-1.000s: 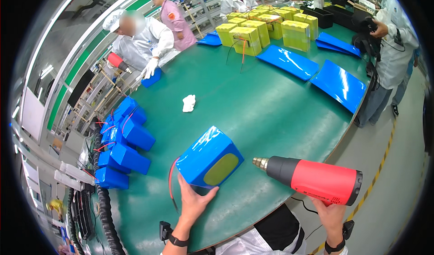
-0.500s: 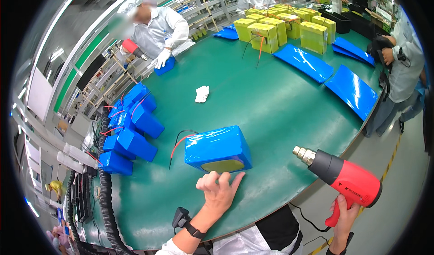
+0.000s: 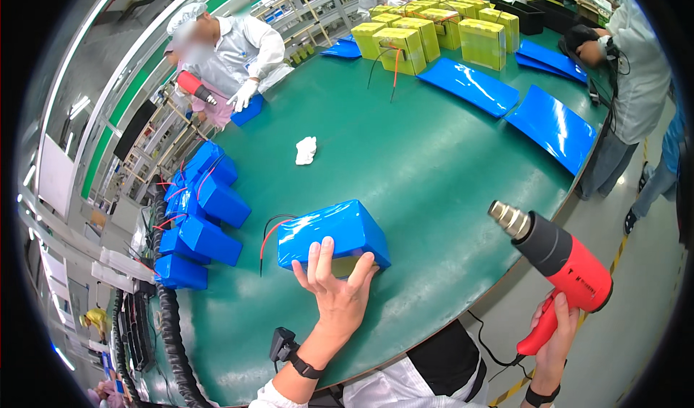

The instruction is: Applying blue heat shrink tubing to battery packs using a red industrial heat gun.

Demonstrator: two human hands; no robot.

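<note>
Hands on a wrapped block and a heat gun

Fingers spread wide, the left hand (image 3: 334,281) lies against the near face of a blue wrapped block (image 3: 332,236) on the green table (image 3: 434,169). Its fingertips reach up over the block's near edge and its palm covers a yellowish patch on that face; the hand presses flat on the block and does not close around it. Thin red and black wires (image 3: 271,234) curl out of the block's end just left of the fingers.

Well to the right of that hand, off the table's edge, the right hand (image 3: 555,332) is closed around the grip of a red and black heat gun (image 3: 560,260). The gun's metal nozzle points up and left, toward the block but well apart from it.

Left of the left hand, beyond the wires, a cluster of smaller blue packs (image 3: 196,216) sits by the table's rim. Farther ahead lies a crumpled white cloth (image 3: 306,150), and beyond it a person in white (image 3: 231,50) holds another red tool over a blue pack.
</note>
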